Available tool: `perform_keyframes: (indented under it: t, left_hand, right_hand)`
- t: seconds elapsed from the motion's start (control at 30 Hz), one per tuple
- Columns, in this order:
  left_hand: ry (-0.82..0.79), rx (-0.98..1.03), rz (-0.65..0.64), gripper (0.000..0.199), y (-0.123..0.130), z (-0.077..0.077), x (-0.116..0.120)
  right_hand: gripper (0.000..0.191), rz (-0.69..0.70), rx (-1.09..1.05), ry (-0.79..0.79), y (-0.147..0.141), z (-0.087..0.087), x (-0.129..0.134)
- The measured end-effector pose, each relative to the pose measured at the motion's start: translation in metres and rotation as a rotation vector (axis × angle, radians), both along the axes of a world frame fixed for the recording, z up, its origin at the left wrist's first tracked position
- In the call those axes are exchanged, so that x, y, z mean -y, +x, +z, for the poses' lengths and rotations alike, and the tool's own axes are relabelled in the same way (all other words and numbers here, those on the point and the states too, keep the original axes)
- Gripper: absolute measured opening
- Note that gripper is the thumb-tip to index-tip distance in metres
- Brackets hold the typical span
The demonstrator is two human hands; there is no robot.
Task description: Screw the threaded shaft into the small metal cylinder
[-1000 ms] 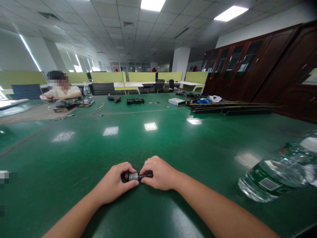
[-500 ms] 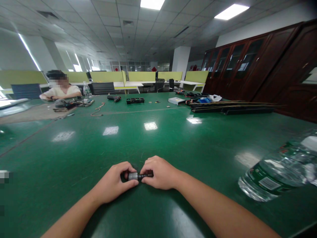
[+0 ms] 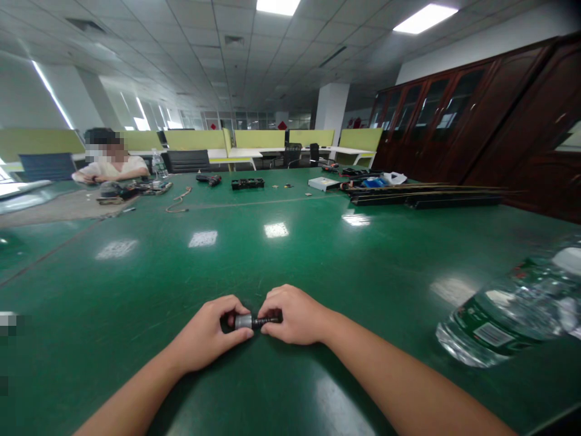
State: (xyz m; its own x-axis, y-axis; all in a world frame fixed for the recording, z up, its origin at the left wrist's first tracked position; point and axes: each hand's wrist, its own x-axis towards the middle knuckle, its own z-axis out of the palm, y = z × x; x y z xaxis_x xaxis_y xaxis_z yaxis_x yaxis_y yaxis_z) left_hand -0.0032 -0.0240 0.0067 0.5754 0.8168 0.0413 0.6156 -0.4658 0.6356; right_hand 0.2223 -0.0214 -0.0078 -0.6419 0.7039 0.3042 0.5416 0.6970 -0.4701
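Observation:
Low over the green table, a small silver metal cylinder (image 3: 243,321) lies level between my two hands. From its right end sticks a dark ribbed shaft (image 3: 258,323), like a thread or a spring; I cannot tell which. My left hand (image 3: 212,332) is closed round the cylinder, thumb in front and fingers behind. With thumb and fingers, my right hand (image 3: 295,316) pinches the shaft, whose right end is partly covered by the hand. Whether the part touches the tabletop is hard to tell.
On the right a large water bottle (image 3: 499,321) lies tilted. Long black rails (image 3: 426,198) and a white box (image 3: 324,183) sit at the back right. A cordless drill (image 3: 209,179), a black frame (image 3: 247,183) and a cord (image 3: 179,203) lie farther back. A person (image 3: 113,163) sits at the far left.
Almost nothing differs. My right hand sits very slightly farther right on the shaft; my left hand keeps its hold on the cylinder.

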Motion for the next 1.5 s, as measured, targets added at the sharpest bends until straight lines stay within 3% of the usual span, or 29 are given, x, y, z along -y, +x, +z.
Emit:
perform_keyframes:
  t: [1.5]
  left_hand:
    - [0.010,-0.020,-0.012,0.022,0.0001,0.0009,-0.0009]
  right_hand:
    - [0.015,-0.033,0.003,-0.081,0.0079,0.0020,-0.0023]
